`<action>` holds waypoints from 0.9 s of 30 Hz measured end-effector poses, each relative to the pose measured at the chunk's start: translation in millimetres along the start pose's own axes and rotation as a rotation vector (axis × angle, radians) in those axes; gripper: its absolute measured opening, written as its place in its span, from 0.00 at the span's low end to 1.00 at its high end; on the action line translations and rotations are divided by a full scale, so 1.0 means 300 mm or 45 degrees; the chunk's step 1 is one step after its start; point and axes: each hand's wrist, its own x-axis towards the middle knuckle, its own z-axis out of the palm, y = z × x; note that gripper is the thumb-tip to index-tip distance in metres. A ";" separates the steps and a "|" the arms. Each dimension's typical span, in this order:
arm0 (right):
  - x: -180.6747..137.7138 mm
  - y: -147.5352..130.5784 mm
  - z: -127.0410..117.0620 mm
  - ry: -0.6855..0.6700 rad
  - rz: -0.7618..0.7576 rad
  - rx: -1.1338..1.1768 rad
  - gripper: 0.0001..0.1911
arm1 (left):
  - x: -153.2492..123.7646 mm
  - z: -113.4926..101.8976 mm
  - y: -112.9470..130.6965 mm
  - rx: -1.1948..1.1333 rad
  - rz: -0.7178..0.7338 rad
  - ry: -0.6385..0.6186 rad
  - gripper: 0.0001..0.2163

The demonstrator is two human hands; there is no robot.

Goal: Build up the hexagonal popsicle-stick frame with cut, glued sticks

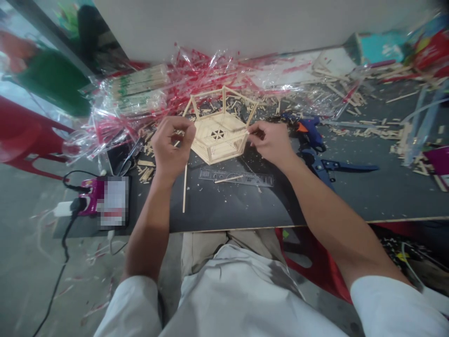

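A six-sided frame of thin wooden sticks (228, 119) stands on the dark table, with a slatted base, a small spoked opening in its middle and upright posts joined by a rim at the back. My left hand (173, 145) is at its left corner, thumb and forefinger closed in a pinch against it. On the opposite side, my right hand (270, 140) pinches the right corner with thumb and fingertips. Whether a separate stick lies between the fingers is too blurred to tell. In front lies a clear ruler (252, 179) with a short stick (228, 179) on it.
A long stick (184, 189) lies below my left hand. Right of the frame are a blue glue gun (311, 131) and blue-handled cutters (321, 167). Bundled sticks (138, 86), plastic wrap and offcuts cover the back. A phone (114, 201) and purple power strip (87, 196) sit front left.
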 end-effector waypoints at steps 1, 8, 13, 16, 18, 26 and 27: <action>0.000 0.001 0.000 0.007 0.004 0.001 0.02 | 0.001 0.000 -0.008 -0.023 -0.023 0.037 0.05; -0.009 -0.018 -0.003 0.009 0.007 -0.052 0.05 | 0.005 -0.002 -0.005 0.031 -0.084 0.147 0.04; -0.011 -0.028 -0.020 -0.020 -0.025 -0.058 0.12 | -0.002 0.006 0.002 0.096 -0.065 0.161 0.06; -0.008 -0.030 -0.030 0.006 -0.038 -0.077 0.11 | -0.010 0.019 0.005 0.074 -0.048 0.174 0.10; -0.006 -0.029 -0.034 -0.011 -0.034 -0.079 0.10 | -0.015 0.028 0.010 0.057 -0.036 0.188 0.13; 0.001 -0.001 -0.021 -0.046 0.053 0.053 0.06 | -0.036 0.029 -0.008 -0.029 0.051 0.169 0.16; 0.002 0.001 -0.018 -0.023 0.061 0.053 0.05 | -0.037 0.028 -0.011 0.013 0.051 0.174 0.16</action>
